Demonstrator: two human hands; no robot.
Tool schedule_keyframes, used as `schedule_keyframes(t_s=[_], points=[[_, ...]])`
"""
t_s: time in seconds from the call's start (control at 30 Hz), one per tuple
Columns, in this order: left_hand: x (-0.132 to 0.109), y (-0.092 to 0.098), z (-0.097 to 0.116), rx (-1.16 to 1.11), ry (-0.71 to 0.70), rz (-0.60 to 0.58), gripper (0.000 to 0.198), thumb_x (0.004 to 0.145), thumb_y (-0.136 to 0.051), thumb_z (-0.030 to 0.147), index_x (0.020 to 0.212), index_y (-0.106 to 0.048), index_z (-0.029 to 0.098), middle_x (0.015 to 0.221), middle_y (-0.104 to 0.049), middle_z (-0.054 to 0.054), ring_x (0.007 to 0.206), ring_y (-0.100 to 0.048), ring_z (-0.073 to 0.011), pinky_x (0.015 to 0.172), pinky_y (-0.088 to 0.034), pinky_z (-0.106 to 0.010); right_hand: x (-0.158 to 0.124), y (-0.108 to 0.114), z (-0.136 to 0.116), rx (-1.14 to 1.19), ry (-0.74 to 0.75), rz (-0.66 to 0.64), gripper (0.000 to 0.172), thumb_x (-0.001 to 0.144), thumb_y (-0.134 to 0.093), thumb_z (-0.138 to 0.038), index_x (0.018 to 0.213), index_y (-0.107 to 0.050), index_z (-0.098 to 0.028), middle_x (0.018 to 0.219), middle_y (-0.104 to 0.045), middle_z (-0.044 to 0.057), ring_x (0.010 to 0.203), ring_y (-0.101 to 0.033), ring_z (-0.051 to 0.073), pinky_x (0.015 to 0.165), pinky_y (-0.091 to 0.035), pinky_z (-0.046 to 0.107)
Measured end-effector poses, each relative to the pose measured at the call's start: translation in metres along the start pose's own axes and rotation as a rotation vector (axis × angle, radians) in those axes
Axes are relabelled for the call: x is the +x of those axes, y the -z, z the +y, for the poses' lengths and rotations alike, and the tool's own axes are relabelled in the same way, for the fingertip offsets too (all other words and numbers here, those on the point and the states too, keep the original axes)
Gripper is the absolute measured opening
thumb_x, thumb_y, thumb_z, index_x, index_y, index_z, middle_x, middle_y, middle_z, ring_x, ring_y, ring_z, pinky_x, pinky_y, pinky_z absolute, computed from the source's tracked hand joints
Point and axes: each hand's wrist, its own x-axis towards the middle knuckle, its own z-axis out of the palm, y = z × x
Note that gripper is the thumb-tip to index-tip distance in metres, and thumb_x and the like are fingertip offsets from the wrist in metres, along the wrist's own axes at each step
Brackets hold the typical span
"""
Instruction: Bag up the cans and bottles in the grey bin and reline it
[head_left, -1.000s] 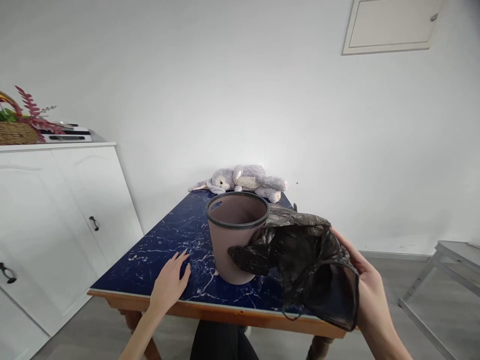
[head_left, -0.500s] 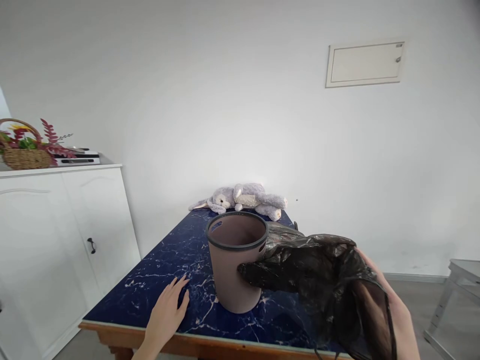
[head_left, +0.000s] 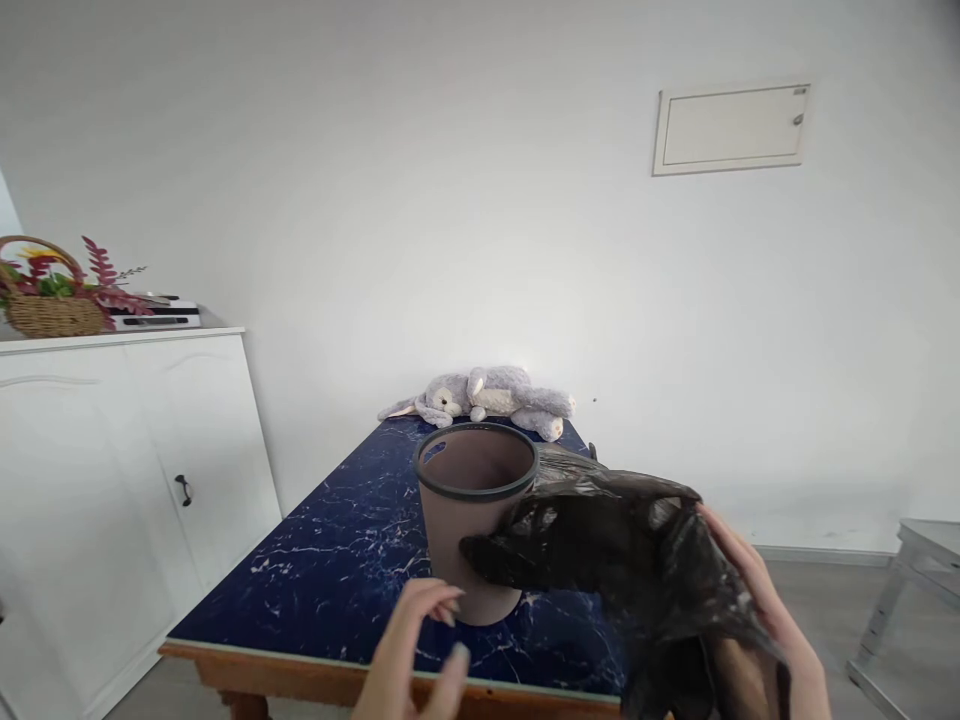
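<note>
A mauve trash can (head_left: 457,530) with a dark rim stands upright on the blue marbled table (head_left: 330,560), its mouth facing up. To its right hangs a black plastic bag (head_left: 600,540), bunched and partly see-through. One end of the bag lies against the can's right side. My right hand (head_left: 772,610) grips the bag at its right end; part of this hand is hidden by the film. My left hand (head_left: 420,640) is raised at the table's front edge, just left of the can's base, thumb and fingers apart with nothing between them.
A grey plush rabbit (head_left: 487,395) lies at the table's far end by the wall. On the left, a white cabinet (head_left: 135,500) carries a flower basket (head_left: 56,312). A clear stool (head_left: 900,580) stands at the right.
My left hand has lifted off the tabletop and moved right, toward the can and bag. The bag has shifted slightly in my right hand, and its near end hangs a little lower.
</note>
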Motion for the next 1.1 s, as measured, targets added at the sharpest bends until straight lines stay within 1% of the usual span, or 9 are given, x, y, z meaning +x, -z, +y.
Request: schedule_keyframes(t_s=[0.07, 0.17, 0.33, 0.47, 0.6, 0.7, 0.83, 1.0, 1.1], points=[[0.004, -0.020, 0.040, -0.163, 0.013, -0.242, 0.056, 0.087, -0.071, 0.054, 0.136, -0.068, 0.027, 0.120, -0.073, -0.014, 0.106, -0.071, -0.0315, 0.100, -0.055, -0.044, -0.005, -0.011, -0.016, 0.027, 0.012, -0.011, 0.060, 0.098, -0.065, -0.043, 0.156, -0.054, -0.032, 0.166, -0.046, 0.005, 0.154, -0.042, 0.039, 0.112, -0.056, 0.040], [0.015, -0.036, 0.081, -0.202, 0.026, -0.363, 0.045, 0.085, -0.075, 0.050, 0.127, -0.074, 0.034, 0.115, -0.077, -0.009, 0.108, -0.071, -0.0303, 0.099, -0.053, -0.038, -0.011, -0.023, -0.031, 0.081, 0.012, -0.085, 0.057, 0.099, -0.065, -0.043, 0.154, -0.056, -0.034, 0.167, -0.045, 0.008, 0.149, -0.050, 0.039, 0.104, -0.061, 0.039], [0.026, -0.035, 0.110, -0.098, 0.150, -0.497, 0.020, 0.095, -0.063, 0.037, 0.103, -0.080, 0.030, 0.109, -0.078, -0.006, 0.109, -0.067, -0.0273, 0.102, -0.048, -0.032, -0.003, -0.019, -0.030, 0.108, -0.047, -0.196, 0.051, 0.102, -0.061, -0.048, 0.151, -0.059, -0.036, 0.166, -0.048, 0.006, 0.144, -0.056, 0.033, 0.102, -0.062, 0.034], [0.029, -0.035, 0.111, -0.145, 0.216, -0.439, 0.030, 0.099, -0.059, 0.051, 0.101, -0.077, 0.028, 0.108, -0.077, -0.007, 0.113, -0.064, -0.0287, 0.097, -0.050, -0.030, 0.010, -0.004, -0.026, 0.092, -0.190, -0.316, 0.065, 0.096, -0.067, -0.056, 0.156, -0.055, -0.034, 0.160, -0.056, 0.006, 0.143, -0.058, 0.034, 0.104, -0.061, 0.037], [0.036, -0.038, 0.108, -0.370, 0.285, -0.466, 0.047, 0.101, -0.051, 0.067, 0.089, -0.065, 0.023, 0.090, -0.070, -0.006, 0.091, -0.066, -0.0229, 0.077, -0.050, -0.026, 0.006, 0.008, -0.039, 0.032, -0.307, -0.220, 0.061, 0.102, -0.049, -0.065, 0.155, -0.056, -0.036, 0.156, -0.060, 0.001, 0.144, -0.057, 0.033, 0.104, -0.062, 0.041], [0.041, -0.042, 0.109, -0.451, 0.283, -0.441, 0.051, 0.099, -0.051, 0.072, 0.088, -0.060, 0.023, 0.080, -0.062, -0.003, 0.079, -0.060, -0.0181, 0.076, -0.049, -0.025, -0.005, 0.011, -0.053, -0.011, -0.142, -0.180, 0.061, 0.102, -0.053, -0.058, 0.159, -0.048, -0.039, 0.157, -0.059, 0.004, 0.140, -0.060, 0.035, 0.105, -0.062, 0.044], [0.040, -0.043, 0.113, -0.492, 0.315, -0.382, 0.049, 0.101, -0.048, 0.071, 0.098, -0.062, 0.024, 0.081, -0.061, -0.002, 0.076, -0.059, -0.0176, 0.075, -0.051, -0.025, -0.011, 0.006, -0.056, -0.211, 0.061, -0.117, 0.076, 0.094, -0.069, -0.044, 0.163, -0.038, -0.038, 0.159, -0.052, 0.010, 0.135, -0.061, 0.038, 0.098, -0.064, 0.046], [0.037, -0.034, 0.107, -0.474, 0.403, -0.110, 0.050, 0.099, -0.050, 0.072, 0.117, -0.065, 0.028, 0.106, -0.070, -0.006, 0.104, -0.067, -0.0243, 0.090, -0.055, -0.029, 0.000, 0.007, -0.028, -0.404, 0.102, -0.201, 0.076, 0.093, -0.053, -0.024, 0.165, -0.035, -0.038, 0.156, -0.051, 0.008, 0.129, -0.064, 0.033, 0.093, -0.062, 0.043], [0.039, -0.022, 0.103, -0.602, 0.547, -0.132, 0.059, 0.090, -0.060, 0.075, 0.127, -0.065, 0.030, 0.118, -0.072, -0.008, 0.112, -0.069, -0.0289, 0.091, -0.059, -0.034, 0.006, 0.018, -0.007, -0.504, 0.099, -0.235, 0.084, 0.082, -0.048, -0.016, 0.162, -0.039, -0.039, 0.154, -0.055, 0.006, 0.126, -0.066, 0.032, 0.090, -0.062, 0.041]])
